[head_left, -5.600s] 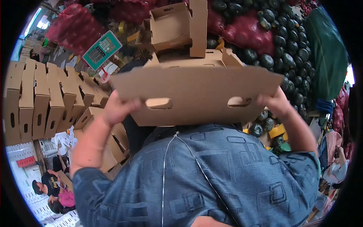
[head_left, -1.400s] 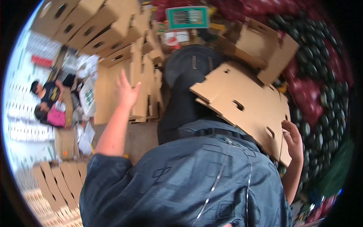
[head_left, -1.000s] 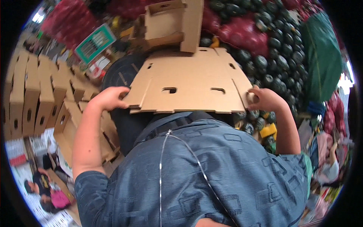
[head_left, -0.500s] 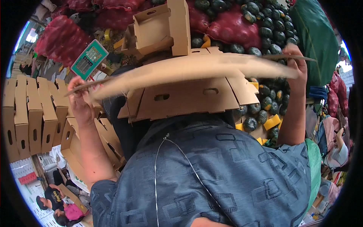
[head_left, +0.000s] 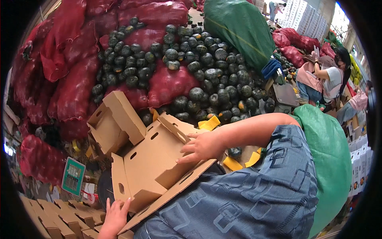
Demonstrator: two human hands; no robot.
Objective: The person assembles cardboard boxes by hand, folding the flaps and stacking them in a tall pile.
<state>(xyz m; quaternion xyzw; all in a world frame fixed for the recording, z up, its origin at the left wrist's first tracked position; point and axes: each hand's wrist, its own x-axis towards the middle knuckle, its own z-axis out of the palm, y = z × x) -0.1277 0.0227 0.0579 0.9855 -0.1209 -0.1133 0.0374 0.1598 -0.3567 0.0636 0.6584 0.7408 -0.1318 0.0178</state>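
A partly folded cardboard sheet with raised flaps and slotted handholes lies before me, above my grey-blue patterned clothing. My right hand, fingers spread, rests over its right flap area. Near the lower left flap is my left hand, its fingers apart. Beyond the sheet a folded open box is tilted among other cardboard.
Red mesh sacks and dark green squashes fill the back. A green-framed scale and standing cartons are left; yellow pieces, green sacking and people are right.
My view has swung toward the squashes. The cardboard both hands held raised half a second ago is down, flaps upright, and my fingers have loosened from its ends.
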